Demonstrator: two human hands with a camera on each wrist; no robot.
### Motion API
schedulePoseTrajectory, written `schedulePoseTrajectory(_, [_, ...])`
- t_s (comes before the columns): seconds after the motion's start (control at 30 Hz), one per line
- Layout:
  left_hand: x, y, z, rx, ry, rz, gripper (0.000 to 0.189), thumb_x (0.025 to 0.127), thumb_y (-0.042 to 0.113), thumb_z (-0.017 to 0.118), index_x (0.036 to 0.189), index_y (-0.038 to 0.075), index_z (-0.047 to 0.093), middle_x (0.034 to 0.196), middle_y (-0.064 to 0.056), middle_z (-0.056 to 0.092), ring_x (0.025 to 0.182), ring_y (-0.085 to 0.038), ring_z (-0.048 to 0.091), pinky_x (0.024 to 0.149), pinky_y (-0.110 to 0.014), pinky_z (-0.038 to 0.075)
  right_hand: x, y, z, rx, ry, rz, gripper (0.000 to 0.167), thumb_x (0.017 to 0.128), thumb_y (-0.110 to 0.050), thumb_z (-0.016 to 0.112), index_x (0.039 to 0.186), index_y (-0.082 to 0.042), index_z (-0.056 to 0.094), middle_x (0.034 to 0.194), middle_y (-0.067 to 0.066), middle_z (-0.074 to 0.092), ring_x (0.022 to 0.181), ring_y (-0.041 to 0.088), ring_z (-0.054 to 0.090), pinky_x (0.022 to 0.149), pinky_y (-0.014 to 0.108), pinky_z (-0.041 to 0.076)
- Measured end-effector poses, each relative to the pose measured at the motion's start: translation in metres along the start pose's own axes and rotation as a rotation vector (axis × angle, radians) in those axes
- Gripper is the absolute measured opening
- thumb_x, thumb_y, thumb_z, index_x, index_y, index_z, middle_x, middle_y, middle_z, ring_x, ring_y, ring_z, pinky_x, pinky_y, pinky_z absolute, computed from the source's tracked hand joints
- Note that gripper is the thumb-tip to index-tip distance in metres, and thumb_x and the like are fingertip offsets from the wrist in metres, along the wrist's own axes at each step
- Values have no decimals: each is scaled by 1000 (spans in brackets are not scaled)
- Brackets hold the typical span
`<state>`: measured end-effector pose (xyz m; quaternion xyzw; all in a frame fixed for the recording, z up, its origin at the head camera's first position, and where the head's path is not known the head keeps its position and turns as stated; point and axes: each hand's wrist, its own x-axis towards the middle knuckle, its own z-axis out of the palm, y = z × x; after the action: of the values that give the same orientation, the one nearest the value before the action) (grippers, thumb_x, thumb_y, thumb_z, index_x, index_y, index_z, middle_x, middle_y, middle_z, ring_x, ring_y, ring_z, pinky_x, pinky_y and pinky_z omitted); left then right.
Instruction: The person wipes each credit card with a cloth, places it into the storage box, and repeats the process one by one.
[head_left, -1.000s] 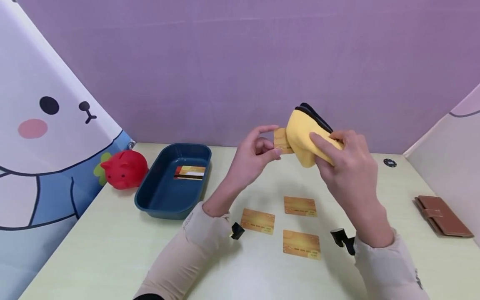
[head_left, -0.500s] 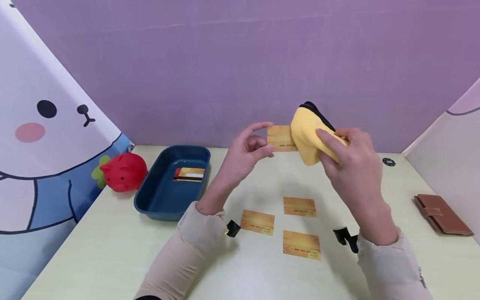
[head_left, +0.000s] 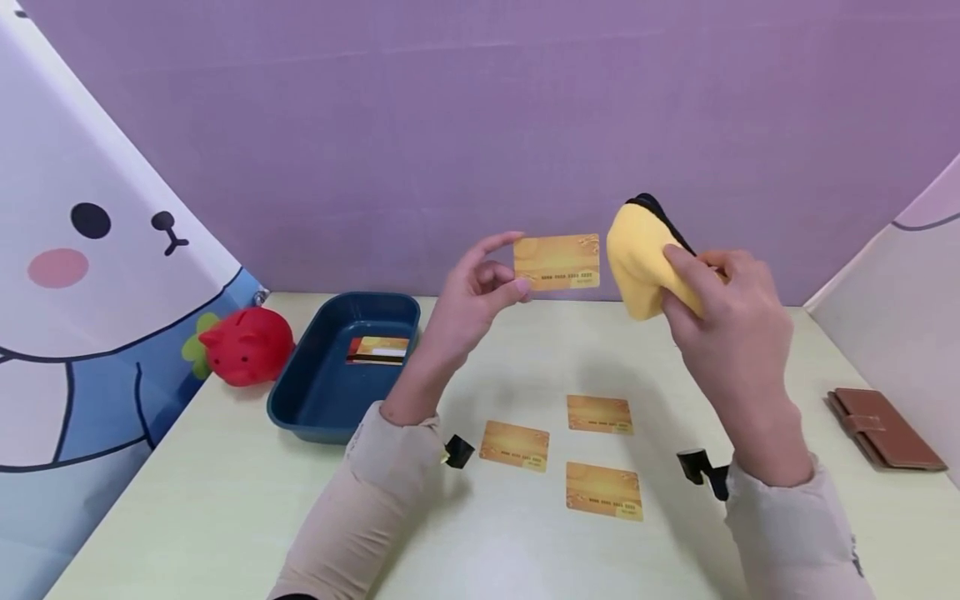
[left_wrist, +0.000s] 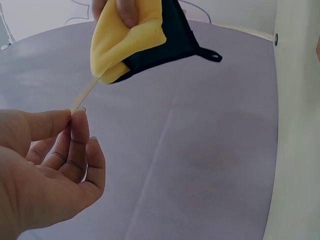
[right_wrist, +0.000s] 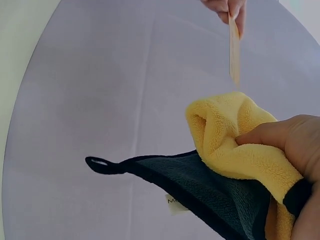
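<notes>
I am in what looks like a small staged booth: the pale table (head_left: 187,508) before me ends at a creased purple backdrop (head_left: 465,150), with a cartoon-printed sheet (head_left: 67,150) slanting in on my left and a whitish panel (head_left: 892,312) closing the right. Whether a home, office or studio lies beyond them, I cannot tell

Backed by purple wall (head_left: 450,125) beyond right hand (head_left: 738,333); flanked by cartoon-print panel (head_left: 131,287) left of left hand (head_left: 467,308); with pale tabletop (head_left: 210,508) below.
</notes>
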<state>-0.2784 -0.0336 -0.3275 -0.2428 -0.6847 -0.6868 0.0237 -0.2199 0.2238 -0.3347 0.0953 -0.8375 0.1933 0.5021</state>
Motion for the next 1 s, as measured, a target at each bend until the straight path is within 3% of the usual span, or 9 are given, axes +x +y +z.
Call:
schedulePoseTrajectory(0.23, [0,-2,-2,6,45,5,52,95,-1,65,144,12,51,79,1,65,82,-26,67,85,-28,55,2,1,-5,-20,0,1,33,90,-6,60,118,-14,74,101,23,65,89,46,58,51,57,42])
schedulePoseTrajectory(0.5, [1,-10,11,117,73,89,49,94,3,68,140,13,56,83,-7,67,70,-15,60,63,-24,43,2,-9,-4,21,27,-34,32,89,-8,63,117,-15,75,100,22,65,89,45,58,50,57,43])
schedulePoseTrajectory(0.7, [-4,-12,25,218,73,89,48,94,6,69,138,17,57,87,-13,70,74,-22,63,65,-24,46,0,-17,-1,45,29,-53,33,85,-4,64,115,-15,76,100,21,66,88,44,58,53,57,43])
schedulePoseTrajectory(1.0, [-8,-12,34,269,52,102,49,93,6,70,139,14,56,88,-10,72,74,-16,63,68,-23,50,0,-19,-2,26,-18,-70,35,86,-3,63,116,-14,75,101,22,65,87,44,58,54,55,44])
